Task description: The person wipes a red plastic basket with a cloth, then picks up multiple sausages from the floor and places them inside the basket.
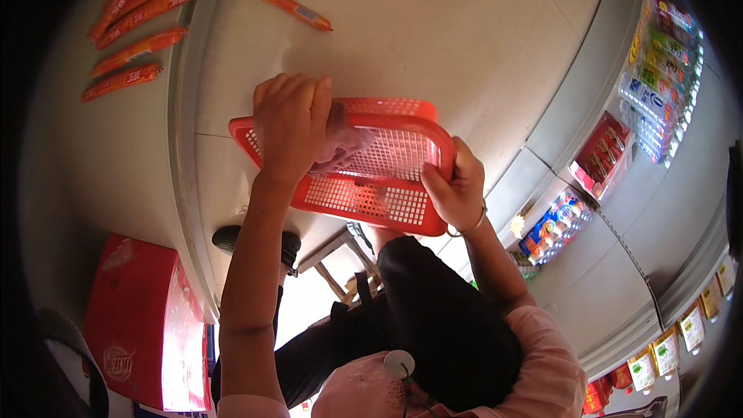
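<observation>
A red plastic mesh basket (400, 122) is tilted on its side above the tiled floor, its opening turned partly towards me. My right hand (458, 188) grips its rim at the right, thumb on the inside. At the left end, my left hand (293, 122) holds a greyish-purple cloth (345, 142) against the basket's wall and rim. Part of the cloth is hidden beneath my fingers. One orange-wrapped sausage (290, 7) lies alone on the floor beyond the basket.
Several wrapped sausages (133, 40) lie on the left shelf, above a red carton (130, 313). Along the right shelf stand packs of bottles (656, 87), a red box of small items (603, 154) and another bottle pack (557, 223). A wooden stool (331, 264) is near my feet.
</observation>
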`<state>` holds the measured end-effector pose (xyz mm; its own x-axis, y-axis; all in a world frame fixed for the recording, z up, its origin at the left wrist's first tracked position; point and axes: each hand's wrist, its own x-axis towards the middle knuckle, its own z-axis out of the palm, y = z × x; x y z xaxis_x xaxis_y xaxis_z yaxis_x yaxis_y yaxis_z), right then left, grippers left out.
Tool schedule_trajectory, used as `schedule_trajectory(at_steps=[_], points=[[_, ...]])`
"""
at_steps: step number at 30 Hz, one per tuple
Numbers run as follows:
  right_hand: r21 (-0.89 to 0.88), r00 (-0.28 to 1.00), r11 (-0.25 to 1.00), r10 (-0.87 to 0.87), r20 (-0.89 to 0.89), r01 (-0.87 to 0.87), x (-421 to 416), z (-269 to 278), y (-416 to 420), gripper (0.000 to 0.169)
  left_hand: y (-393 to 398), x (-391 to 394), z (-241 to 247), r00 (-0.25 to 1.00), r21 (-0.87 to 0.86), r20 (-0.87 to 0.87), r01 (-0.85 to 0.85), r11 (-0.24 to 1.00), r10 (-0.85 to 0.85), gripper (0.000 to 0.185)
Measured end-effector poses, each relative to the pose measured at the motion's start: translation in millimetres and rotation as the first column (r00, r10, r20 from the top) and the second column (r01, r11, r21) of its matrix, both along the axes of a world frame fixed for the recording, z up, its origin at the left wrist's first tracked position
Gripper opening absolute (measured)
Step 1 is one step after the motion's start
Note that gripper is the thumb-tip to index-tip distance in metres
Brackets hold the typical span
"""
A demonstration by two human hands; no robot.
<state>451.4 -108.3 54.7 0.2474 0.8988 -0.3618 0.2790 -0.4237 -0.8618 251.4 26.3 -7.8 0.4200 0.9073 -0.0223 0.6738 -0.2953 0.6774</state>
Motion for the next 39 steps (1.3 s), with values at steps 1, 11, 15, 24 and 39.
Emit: schedule_trajectory(at_steps=[1, 11, 15, 24, 39], points=[[0.004, 0.999, 0.999, 0.044, 0.021, -0.044, 0, 0, 4, 0.019, -2, 3, 1, 0.999, 0.043, -0.025, 0.027, 0.999, -0.026, 0.009], [0.044, 0.995, 0.997, -0.056, -0.088, 0.06, -5, -1, 0, 0.011, -19, 87, 54, 0.952, 0.313, 0.224, 0.132, 0.94, -0.208, 0.016], [0.034, 0.999, 0.999, 0.038, 0.009, -0.038, -1, -8, 3, 0.007, -12, 64, 37, 0.981, 0.34, 0.181, 0.006, 0.941, -0.071, 0.014], [-0.04, 0.988, 0.995, -0.092, -0.12, 0.088, 5, -9, -5, 0.023, -7, -71, -59, 0.95, 0.296, -0.287, -0.03, 0.955, 0.119, 0.012], [-0.044, 0.984, 0.997, -0.07, -0.161, 0.064, 7, -20, 10, 0.031, -118, -128, -81, 0.83, -0.242, -0.419, -0.494, 0.835, 0.369, 0.025]])
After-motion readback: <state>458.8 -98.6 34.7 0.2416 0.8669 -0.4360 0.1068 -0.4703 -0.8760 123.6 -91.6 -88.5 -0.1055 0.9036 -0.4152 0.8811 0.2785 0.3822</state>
